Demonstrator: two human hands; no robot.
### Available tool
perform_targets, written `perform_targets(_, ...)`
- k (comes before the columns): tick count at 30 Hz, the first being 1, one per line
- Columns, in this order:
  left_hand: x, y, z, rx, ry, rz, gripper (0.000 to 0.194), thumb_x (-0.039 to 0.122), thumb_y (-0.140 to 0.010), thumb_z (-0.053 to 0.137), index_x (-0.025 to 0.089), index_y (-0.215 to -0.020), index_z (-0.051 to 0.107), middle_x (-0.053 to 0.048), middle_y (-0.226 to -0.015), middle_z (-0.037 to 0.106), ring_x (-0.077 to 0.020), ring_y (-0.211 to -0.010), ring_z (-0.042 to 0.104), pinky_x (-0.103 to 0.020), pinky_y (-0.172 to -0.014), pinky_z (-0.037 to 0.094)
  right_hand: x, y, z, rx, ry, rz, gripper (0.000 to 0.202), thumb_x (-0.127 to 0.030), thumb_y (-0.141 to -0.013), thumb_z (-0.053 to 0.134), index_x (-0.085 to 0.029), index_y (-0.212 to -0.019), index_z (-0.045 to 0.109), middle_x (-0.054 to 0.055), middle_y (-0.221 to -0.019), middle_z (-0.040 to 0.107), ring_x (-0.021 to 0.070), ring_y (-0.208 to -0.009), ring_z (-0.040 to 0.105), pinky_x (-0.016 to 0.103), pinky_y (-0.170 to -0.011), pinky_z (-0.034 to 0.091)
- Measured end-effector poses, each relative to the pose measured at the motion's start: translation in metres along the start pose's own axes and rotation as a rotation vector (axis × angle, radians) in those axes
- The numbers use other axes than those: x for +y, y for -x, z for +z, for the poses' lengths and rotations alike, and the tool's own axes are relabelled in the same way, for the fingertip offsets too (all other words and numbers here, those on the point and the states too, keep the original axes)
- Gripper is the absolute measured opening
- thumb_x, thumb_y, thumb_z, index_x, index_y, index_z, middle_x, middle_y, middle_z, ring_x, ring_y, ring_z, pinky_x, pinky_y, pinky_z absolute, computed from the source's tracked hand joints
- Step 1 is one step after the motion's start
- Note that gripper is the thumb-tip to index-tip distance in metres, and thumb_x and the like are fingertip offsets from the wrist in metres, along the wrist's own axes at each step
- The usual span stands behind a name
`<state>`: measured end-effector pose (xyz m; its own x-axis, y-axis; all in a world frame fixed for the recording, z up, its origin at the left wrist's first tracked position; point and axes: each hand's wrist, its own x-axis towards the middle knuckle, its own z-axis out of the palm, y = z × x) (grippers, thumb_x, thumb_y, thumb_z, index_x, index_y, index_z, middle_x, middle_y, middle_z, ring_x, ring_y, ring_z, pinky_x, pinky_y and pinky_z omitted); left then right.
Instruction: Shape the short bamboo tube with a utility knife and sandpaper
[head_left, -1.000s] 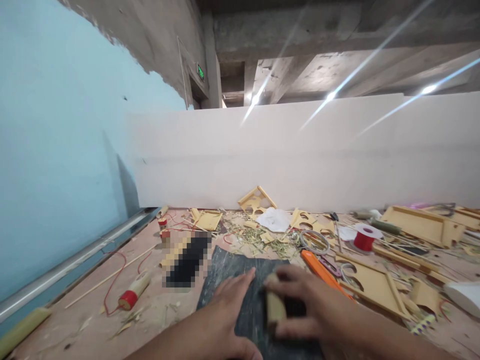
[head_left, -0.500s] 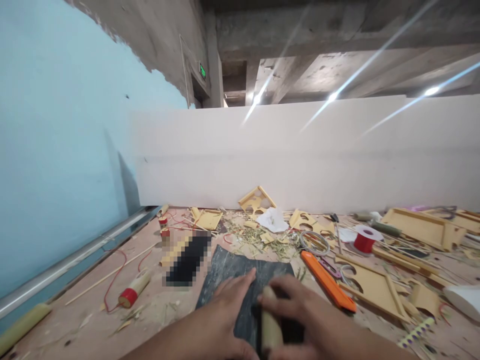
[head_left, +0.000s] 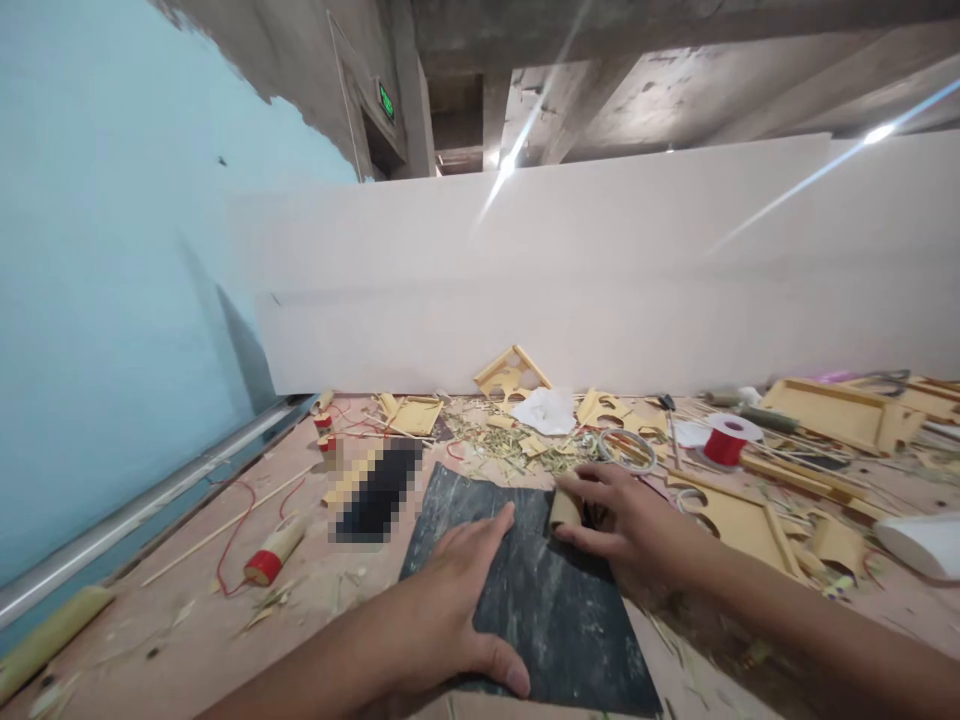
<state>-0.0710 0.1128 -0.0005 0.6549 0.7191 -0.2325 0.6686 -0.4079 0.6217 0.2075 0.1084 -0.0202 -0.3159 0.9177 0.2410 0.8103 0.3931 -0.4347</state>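
In the head view, your left hand (head_left: 457, 592) lies on the dark sandpaper sheet (head_left: 555, 610), near its left side, with its fingers straight and together, its thumb spread toward you and nothing in its grasp. Your right hand (head_left: 630, 515) has its fingers and thumb bent around a short bamboo piece (head_left: 566, 510), grasping it at the far right part of the sheet. You have the sheet flat on the worktable (head_left: 187, 640), with pale dusty streaks across its face.

To your left of the sheet lie a bamboo tube with a red end (head_left: 276, 552), a loose red cord (head_left: 238, 530) and, at the table's near left edge, a greenish bamboo length (head_left: 54, 638). Beyond the sheet you have scattered shavings (head_left: 514, 447) and a crumpled white tissue (head_left: 546, 411). Past your right hand are a wire coil (head_left: 626, 440), a spool of red ribbon (head_left: 725, 443) and a yellow board with cutouts (head_left: 742, 515).
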Motion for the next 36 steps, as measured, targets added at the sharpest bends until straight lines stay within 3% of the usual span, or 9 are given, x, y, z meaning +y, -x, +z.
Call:
perform_targets(3,0.001,0.001,-0.002,0.002,0.011,-0.003,0.133,0.054,-0.065,0.093,0.025,-0.168,0.015,-0.011,-0.174,0.021,-0.0383,-0.159,0.015,-0.053,-0.127,0.019,0.01,-0.002,0.0,0.052,0.059,-0.003,0.059,-0.056,-0.093,0.065,-0.021,-0.141,0.067,0.022,-0.14,0.06,0.0399,-0.125,0.062,0.056,-0.107,0.05)
perform_targets(7,0.004,0.003,-0.007,-0.009,0.003,-0.013,0.128,0.051,-0.065,0.095,0.028,-0.167,0.021,-0.009,-0.173,0.024,-0.038,-0.158,0.018,-0.052,-0.127,0.02,0.011,0.001,0.0,0.007,0.045,-0.018,0.062,-0.058,-0.095,0.063,-0.021,-0.145,0.063,0.021,-0.144,0.058,0.038,-0.129,0.06,0.055,-0.11,0.048)
perform_targets(13,0.004,0.004,-0.009,-0.05,-0.096,0.033,0.085,0.064,-0.087,0.075,0.042,-0.16,0.038,0.001,-0.175,0.02,-0.0357,-0.16,0.013,-0.057,-0.127,0.017,0.011,0.009,-0.013,-0.098,0.029,-0.046,0.069,-0.056,-0.097,0.06,-0.022,-0.156,0.048,0.02,-0.156,0.046,0.0382,-0.138,0.052,0.054,-0.113,0.045)
perform_targets(17,0.004,0.003,-0.006,-0.021,-0.156,0.029,0.087,0.067,-0.087,0.073,0.038,-0.161,0.037,-0.001,-0.175,0.019,-0.0365,-0.16,0.013,-0.058,-0.127,0.015,-0.007,0.02,-0.015,-0.132,-0.011,-0.072,0.063,-0.053,-0.101,0.055,-0.026,-0.157,0.046,0.018,-0.155,0.044,0.0353,-0.136,0.051,0.051,-0.113,0.044)
perform_targets(22,0.001,0.003,-0.004,-0.016,-0.173,0.089,0.09,0.066,-0.088,0.073,0.035,-0.163,0.034,-0.006,-0.174,0.02,-0.0385,-0.16,0.013,-0.061,-0.127,0.015,-0.035,0.03,-0.011,-0.182,-0.088,-0.183,0.062,-0.052,-0.093,0.068,-0.028,-0.148,0.054,0.013,-0.142,0.058,0.0341,-0.131,0.053,0.055,-0.116,0.038)
perform_targets(24,0.001,0.003,-0.005,-0.029,-0.204,0.104,0.089,0.067,-0.089,0.07,0.034,-0.164,0.033,-0.007,-0.174,0.018,-0.0389,-0.16,0.013,-0.062,-0.126,0.016,-0.032,0.026,-0.013,-0.183,-0.106,-0.188,0.055,-0.049,-0.09,0.071,-0.024,-0.137,0.059,0.012,-0.131,0.063,0.0326,-0.122,0.057,0.055,-0.112,0.041)
perform_targets(29,0.004,0.002,-0.007,-0.077,-0.24,0.055,0.088,0.069,-0.092,0.066,0.035,-0.165,0.029,-0.004,-0.176,0.012,-0.0379,-0.16,0.008,-0.064,-0.126,0.016,-0.014,0.017,-0.018,-0.01,-0.013,-0.047,0.026,-0.035,-0.09,0.068,-0.021,-0.112,0.062,0.011,-0.107,0.064,0.03,-0.102,0.06,0.047,-0.09,0.052)
perform_targets(32,0.003,0.0,-0.006,-0.07,-0.227,0.062,0.089,0.068,-0.091,0.067,0.035,-0.165,0.03,-0.005,-0.175,0.013,-0.0389,-0.16,0.008,-0.065,-0.126,0.016,-0.021,0.021,-0.013,-0.073,-0.075,-0.148,0.03,-0.033,-0.085,0.073,-0.022,-0.111,0.063,0.011,-0.118,0.061,0.0293,-0.111,0.059,0.043,-0.095,0.052)
perform_targets(36,0.001,0.0,-0.005,-0.057,-0.224,0.085,0.088,0.069,-0.09,0.068,0.036,-0.164,0.031,-0.006,-0.175,0.013,-0.0399,-0.16,0.009,-0.065,-0.125,0.018,-0.017,0.021,-0.015,-0.178,-0.127,-0.227,0.041,-0.042,-0.083,0.078,-0.023,-0.116,0.064,0.012,-0.127,0.059,0.0298,-0.117,0.058,0.042,-0.099,0.051)
